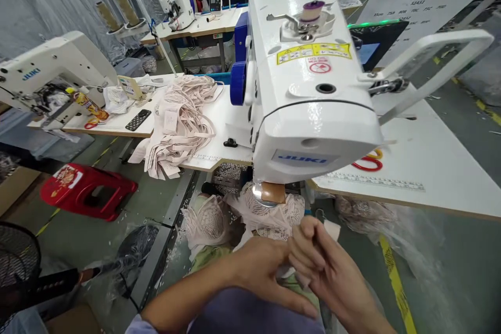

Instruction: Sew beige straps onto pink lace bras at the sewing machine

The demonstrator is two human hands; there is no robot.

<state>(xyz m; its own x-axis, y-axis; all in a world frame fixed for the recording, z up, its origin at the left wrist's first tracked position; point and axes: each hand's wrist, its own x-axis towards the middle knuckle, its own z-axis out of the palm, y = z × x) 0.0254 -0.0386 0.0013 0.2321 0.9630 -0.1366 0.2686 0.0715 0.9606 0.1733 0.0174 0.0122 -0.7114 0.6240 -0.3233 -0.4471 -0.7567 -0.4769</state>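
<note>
In the head view my left hand [264, 266] reaches in from the left, its thumb stretched out and its other fingers hidden behind my right hand. My right hand [323, 258] is closed with curled fingers around a pale fabric strip [332, 229], whose end sticks out past the knuckles. Just beyond both hands, a pale lace bra [274, 216] lies below the head of the white sewing machine [317, 141]. One lace cup [209, 222] sits to its left. How the strip joins the bra is hidden by my hands.
Pale straps and fabric [180, 120] are heaped on the white table left of the machine. Red-handled scissors [368, 163] and a ruler [376, 181] lie right. A phone [138, 120], red stool [88, 190], fan [18, 266] and second sewing machine [58, 73] are left.
</note>
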